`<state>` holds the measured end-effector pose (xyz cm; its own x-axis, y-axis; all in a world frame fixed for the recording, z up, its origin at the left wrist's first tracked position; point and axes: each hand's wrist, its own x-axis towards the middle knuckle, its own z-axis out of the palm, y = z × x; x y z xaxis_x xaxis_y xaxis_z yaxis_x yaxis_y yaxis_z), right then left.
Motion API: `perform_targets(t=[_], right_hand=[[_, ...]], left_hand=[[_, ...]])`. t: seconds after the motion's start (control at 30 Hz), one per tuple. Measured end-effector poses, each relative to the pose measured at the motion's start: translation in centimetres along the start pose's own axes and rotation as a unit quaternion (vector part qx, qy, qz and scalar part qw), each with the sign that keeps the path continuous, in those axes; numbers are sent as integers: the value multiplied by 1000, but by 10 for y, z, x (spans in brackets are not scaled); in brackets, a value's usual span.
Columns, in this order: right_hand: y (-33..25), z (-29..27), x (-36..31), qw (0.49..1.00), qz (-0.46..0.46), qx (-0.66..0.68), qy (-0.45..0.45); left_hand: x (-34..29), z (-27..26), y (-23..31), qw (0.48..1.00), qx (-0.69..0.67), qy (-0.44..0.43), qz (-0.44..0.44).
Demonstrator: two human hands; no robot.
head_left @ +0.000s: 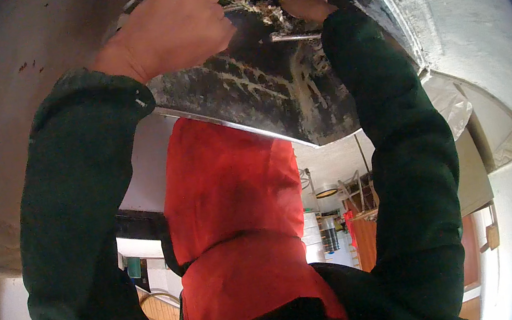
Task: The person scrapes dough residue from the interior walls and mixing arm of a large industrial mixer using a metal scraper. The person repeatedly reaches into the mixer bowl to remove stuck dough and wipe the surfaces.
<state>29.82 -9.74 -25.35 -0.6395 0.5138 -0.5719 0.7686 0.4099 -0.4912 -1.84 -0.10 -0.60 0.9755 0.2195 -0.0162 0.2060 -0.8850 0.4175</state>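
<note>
Both my arms, in dark green sleeves, reach up to a dark, grimy panel [261,103] with a pale, straight edge. My left hand [166,32] is closed in a fist over the panel's left part. Whatever its fingers may hold is hidden. Farther right, my right hand [306,3] lies in shadow with its fingers curled, and I cannot make out anything inside them. Just below it is a thin, shiny metal rod [294,37]; whether the hand touches it is unclear. Between the hands runs a band of pale, crumbly residue [261,10].
A red apron [229,177] hangs down my front, below the panel's edge. White walls [463,6] curve round on the right, where a clear plastic sheet [455,109] hangs. Shelving, a wooden cabinet [366,243] and stacked containers [330,234] appear behind my right arm.
</note>
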Motion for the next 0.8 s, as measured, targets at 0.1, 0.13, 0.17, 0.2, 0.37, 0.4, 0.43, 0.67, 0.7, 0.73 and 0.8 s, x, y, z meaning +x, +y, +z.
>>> perform_targets(t=[0.1,0.13,0.17,0.2,0.37,0.4,0.43,0.67,0.7,0.73,0.8], right_hand=[[0,-1,-2,1000,7,7,-3],[0,-1,0,1000,8,9,-5],[-1,-2,3,1000,8,15,-6],[-1,-3,7,1000,9,21,-9],[1,-11,19,997,25,61,-28],[2,-12,19,997,30,68,-32],[3,-13,16,996,33,72,-34],[-3,-5,-13,993,68,90,-31],[-4,-5,-16,993,74,92,-29],[-6,-4,-18,992,80,97,-26],[-11,-3,-21,989,97,111,-19]], left_hand=[[2,-6,0,1000,22,-5,2],[4,-7,0,1000,30,-2,-6],[5,-8,1,1000,20,-3,4],[5,-9,0,1000,12,-4,15],[9,-11,-1,1000,15,0,18],[9,-11,0,999,26,1,18],[8,-11,0,999,39,3,17],[6,-9,-2,1000,23,-3,18],[6,-9,-2,1000,18,-7,21],[7,-9,-3,1000,14,-10,25],[7,-10,-3,999,39,-10,36]])
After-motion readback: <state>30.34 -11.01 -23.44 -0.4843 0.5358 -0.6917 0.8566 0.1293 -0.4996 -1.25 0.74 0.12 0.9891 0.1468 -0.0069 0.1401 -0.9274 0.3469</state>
